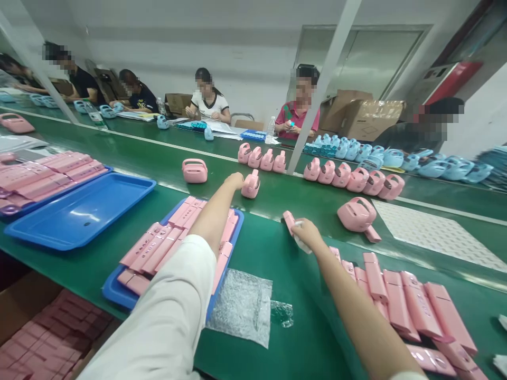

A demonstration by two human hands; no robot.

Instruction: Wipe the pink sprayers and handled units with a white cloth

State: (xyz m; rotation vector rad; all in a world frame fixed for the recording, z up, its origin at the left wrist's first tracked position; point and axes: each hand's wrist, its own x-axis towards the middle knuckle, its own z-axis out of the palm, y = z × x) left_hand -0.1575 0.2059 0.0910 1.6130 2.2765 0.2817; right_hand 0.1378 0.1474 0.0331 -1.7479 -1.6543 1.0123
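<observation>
My left hand (235,181) reaches forward to the left side of a pink handled case (251,184) on the green belt; its fingers are partly hidden, so its grip is unclear. A pink bar-shaped piece (289,220) and a crumpled white cloth or wrap (303,245) are in my right hand (307,234), whose fingers are closed round them. Under my left arm, a blue tray (238,227) holds several pink bar-shaped pieces. Another pink handled case (195,171) stands left of my left hand. To the right, a larger-looking pink case (357,215) rests beside a pink bar.
Pink bars (415,301) lie piled at right. Bubble wrap (245,306) lies near the front edge. An empty blue tray (83,211) is at left. Rows of pink cases (343,175) and blue cases (431,167) line the far side, where several people sit. A metal post (317,95) rises ahead.
</observation>
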